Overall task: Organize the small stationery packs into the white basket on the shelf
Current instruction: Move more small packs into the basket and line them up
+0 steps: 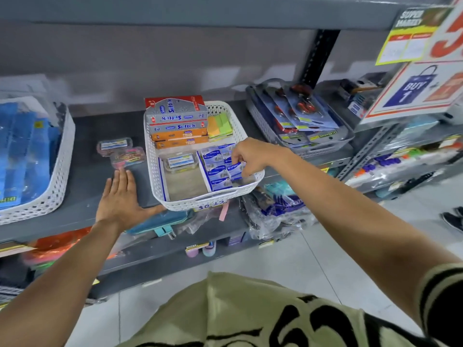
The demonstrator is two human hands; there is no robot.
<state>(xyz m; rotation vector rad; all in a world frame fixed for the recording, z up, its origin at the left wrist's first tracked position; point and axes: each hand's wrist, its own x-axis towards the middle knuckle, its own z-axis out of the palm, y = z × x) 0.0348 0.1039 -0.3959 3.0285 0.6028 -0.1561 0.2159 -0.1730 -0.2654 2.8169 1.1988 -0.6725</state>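
Observation:
A white basket (160, 191) stands on the grey shelf (85, 136). Its right front part holds several small blue packs (216, 169); its left front part holds one clear case (180, 162). Red, grey and orange boxes (178, 123) and coloured sticky notes (220, 126) fill the back. My right hand (250, 156) is inside the basket, fingers closed on one small blue pack (235, 170) among the others. Flat on the shelf, left of the basket's front corner, lies my left hand (122, 196), fingers spread and holding nothing. Two clear cases (117, 150) of coloured clips rest on the shelf above it.
At far left is a white basket of blue packs (27, 156). A grey basket of carded tools (300, 116) stands to the right. Price signs (421, 71) hang at upper right. Bagged goods (273, 211) fill the lower shelf under the basket's overhanging front.

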